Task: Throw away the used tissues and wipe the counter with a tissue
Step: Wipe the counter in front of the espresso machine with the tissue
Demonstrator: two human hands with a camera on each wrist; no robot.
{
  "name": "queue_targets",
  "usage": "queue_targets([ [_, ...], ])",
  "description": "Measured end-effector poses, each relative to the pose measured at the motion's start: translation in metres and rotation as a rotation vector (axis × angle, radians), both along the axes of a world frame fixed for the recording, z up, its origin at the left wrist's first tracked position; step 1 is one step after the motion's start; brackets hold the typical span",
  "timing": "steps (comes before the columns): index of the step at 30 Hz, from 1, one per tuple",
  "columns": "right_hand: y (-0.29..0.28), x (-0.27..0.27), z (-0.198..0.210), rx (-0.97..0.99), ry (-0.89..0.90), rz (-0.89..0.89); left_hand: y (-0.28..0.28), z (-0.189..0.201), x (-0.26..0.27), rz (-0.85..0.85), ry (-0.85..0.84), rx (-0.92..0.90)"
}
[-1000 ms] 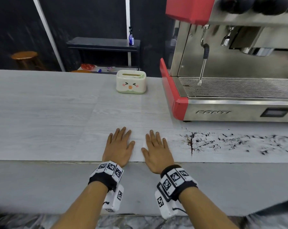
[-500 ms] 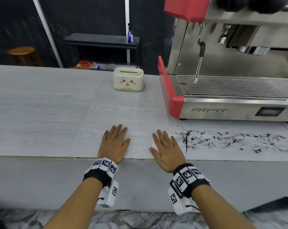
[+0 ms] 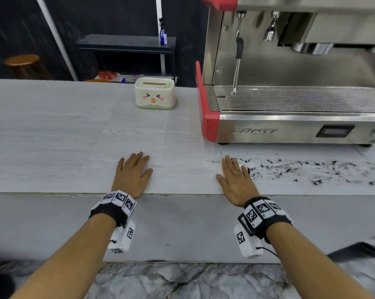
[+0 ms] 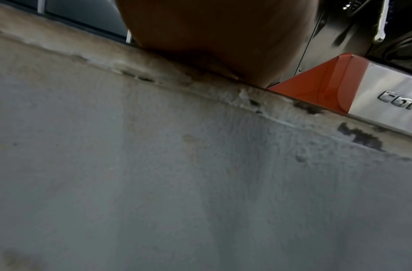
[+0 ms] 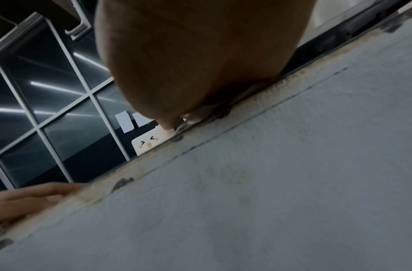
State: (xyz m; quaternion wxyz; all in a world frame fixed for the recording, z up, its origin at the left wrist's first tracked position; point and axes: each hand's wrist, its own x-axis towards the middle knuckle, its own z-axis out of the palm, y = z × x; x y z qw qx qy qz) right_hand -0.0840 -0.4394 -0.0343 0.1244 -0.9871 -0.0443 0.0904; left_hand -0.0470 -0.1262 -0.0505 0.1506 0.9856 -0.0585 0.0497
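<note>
My left hand (image 3: 134, 169) lies flat, palm down, on the pale wood-grain counter (image 3: 53, 147) near its front edge, holding nothing. To its right, my right hand (image 3: 234, 175) presses a white tissue (image 3: 220, 169) flat against the counter with straight fingers. Only the tissue's edges show around the hand. Its fingertips sit at the left end of a streak of dark coffee grounds (image 3: 311, 171) that runs off to the right. In the right wrist view the heel of my right hand (image 5: 195, 55) rests on the counter's edge, and the fingers are hidden.
A red and steel espresso machine (image 3: 290, 117) stands at the back right, its steam wand (image 3: 237, 61) hanging over the drip tray. A white tissue box (image 3: 154, 96) with a cartoon face sits at the counter's back edge. Behind are a dark shelf and a wooden stool.
My right hand has slid to the right with the tissue under it, away from the left hand and up to the coffee grounds. The left hand has stayed put.
</note>
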Motion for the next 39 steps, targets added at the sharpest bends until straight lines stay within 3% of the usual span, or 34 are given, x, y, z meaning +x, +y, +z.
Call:
queue_targets([
  [7, 0.038, 0.014, 0.007, 0.114, -0.079, 0.048, -0.05, 0.012, 0.004, -0.065, -0.076, -0.1],
  [13, 0.059, 0.02, -0.009, -0.012, -0.07, 0.084, -0.089, 0.003, 0.006, -0.096, -0.008, -0.16],
  [17, 0.054, 0.019, -0.011, -0.028, -0.085, 0.114, -0.091, -0.004, 0.005, -0.104, -0.006, -0.081],
  [31, -0.03, 0.01, -0.008, -0.059, -0.042, -0.011, -0.091, -0.003, 0.002, -0.09, -0.009, -0.095],
  [34, -0.024, 0.011, -0.005, 0.011, -0.058, -0.018, -0.092, -0.003, 0.002, -0.087, -0.01, -0.09],
  [39, 0.017, 0.028, -0.004, 0.026, -0.112, 0.116, -0.092, -0.001, 0.002, -0.079, -0.008, -0.099],
])
